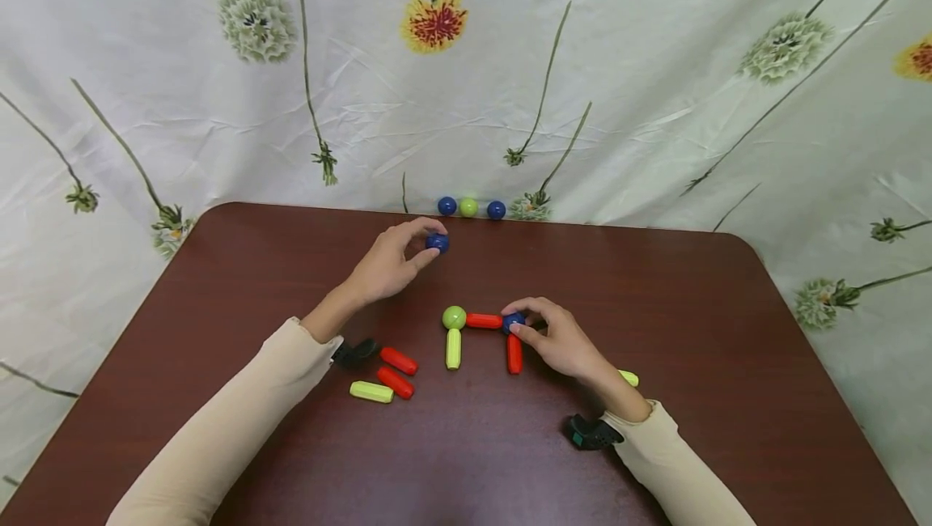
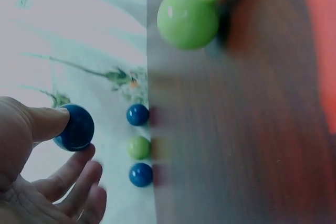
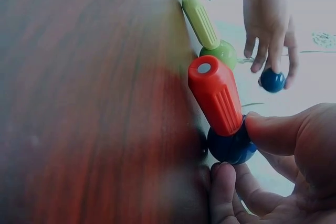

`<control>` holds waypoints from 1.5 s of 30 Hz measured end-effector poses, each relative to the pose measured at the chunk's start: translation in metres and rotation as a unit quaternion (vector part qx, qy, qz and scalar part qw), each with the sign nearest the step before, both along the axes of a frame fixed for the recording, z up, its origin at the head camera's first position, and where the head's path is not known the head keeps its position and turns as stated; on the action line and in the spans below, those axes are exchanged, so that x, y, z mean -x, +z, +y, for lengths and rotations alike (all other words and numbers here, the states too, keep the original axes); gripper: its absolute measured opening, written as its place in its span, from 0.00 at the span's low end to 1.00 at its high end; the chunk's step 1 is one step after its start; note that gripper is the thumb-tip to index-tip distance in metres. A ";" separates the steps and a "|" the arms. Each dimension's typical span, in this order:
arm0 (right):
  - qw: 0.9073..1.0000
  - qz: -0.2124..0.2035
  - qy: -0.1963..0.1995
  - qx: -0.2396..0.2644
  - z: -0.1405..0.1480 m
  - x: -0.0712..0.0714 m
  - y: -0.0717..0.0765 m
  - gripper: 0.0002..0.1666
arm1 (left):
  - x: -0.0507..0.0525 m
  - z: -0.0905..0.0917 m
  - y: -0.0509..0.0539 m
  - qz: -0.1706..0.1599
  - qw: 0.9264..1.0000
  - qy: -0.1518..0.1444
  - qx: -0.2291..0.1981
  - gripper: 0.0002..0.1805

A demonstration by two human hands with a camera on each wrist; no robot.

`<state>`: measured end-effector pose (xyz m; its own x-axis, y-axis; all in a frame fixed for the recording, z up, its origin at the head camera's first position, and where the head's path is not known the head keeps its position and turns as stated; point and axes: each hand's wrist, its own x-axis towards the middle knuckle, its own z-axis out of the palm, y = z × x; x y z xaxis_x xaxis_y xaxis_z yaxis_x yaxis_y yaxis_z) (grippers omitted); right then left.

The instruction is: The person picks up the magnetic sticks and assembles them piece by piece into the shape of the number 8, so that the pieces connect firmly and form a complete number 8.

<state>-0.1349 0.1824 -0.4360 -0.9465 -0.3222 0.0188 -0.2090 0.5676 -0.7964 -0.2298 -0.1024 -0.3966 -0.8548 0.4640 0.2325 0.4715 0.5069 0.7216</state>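
Observation:
My left hand [image 1: 389,263] pinches a blue ball [image 1: 438,243] between thumb and fingers, above the far part of the table. In the left wrist view that ball [image 2: 77,129] shows against the pale cloth. Nearer the middle, my right hand [image 1: 564,341] grips a second blue ball [image 1: 513,321] at the corner of a joined frame. From this corner one red rod [image 1: 484,321] runs left to a green ball [image 1: 454,317]; another red rod [image 1: 514,354] points toward me. A yellow-green rod [image 1: 454,349] extends nearward from the green ball.
Along the far table edge sit a blue ball [image 1: 447,205], a green ball [image 1: 468,207] and another blue ball [image 1: 497,209]. Two red rods [image 1: 396,382] and a yellow-green rod [image 1: 371,392] lie left. My right wrist partly hides another yellow-green rod [image 1: 629,378]. Flowered cloth [image 1: 619,65] hangs behind.

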 end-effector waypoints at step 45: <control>1.000 -0.004 0.002 -0.006 0.001 0.004 -0.002 0.13 | -0.145 0.062 -0.044 -0.136 0.982 -0.093 -0.089 0.15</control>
